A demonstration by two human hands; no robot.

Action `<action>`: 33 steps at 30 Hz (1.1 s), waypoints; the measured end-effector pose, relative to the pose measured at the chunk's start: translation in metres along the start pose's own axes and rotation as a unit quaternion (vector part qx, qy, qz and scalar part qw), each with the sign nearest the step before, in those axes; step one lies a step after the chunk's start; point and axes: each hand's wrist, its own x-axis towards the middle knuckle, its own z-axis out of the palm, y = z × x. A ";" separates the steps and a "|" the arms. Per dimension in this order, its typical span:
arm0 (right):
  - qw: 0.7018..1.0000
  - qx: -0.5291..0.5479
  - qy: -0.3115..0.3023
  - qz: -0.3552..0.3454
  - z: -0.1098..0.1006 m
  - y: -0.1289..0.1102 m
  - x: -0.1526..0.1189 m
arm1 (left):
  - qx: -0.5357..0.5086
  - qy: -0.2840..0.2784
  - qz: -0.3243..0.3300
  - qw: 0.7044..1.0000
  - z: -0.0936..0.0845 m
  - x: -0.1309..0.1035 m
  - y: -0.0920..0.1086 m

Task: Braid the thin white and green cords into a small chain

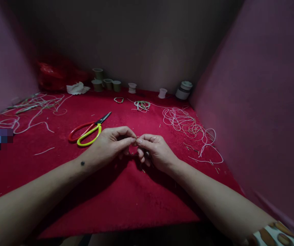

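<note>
Over the middle of the red cloth, my left hand (114, 141) and my right hand (155, 148) meet, thumbs and forefingers pinched together at the tips. Something tiny and thin is between them, too small to make out. The other fingers of both hands are curled beneath. Just left of my left hand lie scissors (103, 119) with one red and one yellow handle, blades slightly apart and pointing away. Beyond my hands rest a small bundle of green and white cord (142, 105) and a braided cord loop (118, 100).
Loose pale cord (180, 119) is tangled at the right, and more cord (39, 106) lies at the left. Several spools (116, 86), a lidded jar (184, 90), crumpled white tissue (77, 88) and a red plastic bag (57, 75) stand along the back. Pinkish walls (264, 85) flank the table.
</note>
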 end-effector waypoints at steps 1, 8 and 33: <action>1.000 0.006 -0.001 0.002 0.000 0.000 0.000 | -0.001 0.000 -0.002 1.000 0.000 0.000 0.001; 0.997 0.066 0.028 -0.019 -0.007 -0.001 0.006 | -0.084 0.020 -0.044 0.995 -0.002 -0.001 0.003; 1.000 0.018 -0.013 -0.011 -0.003 0.001 0.002 | -0.042 0.032 -0.006 0.999 0.003 0.001 -0.002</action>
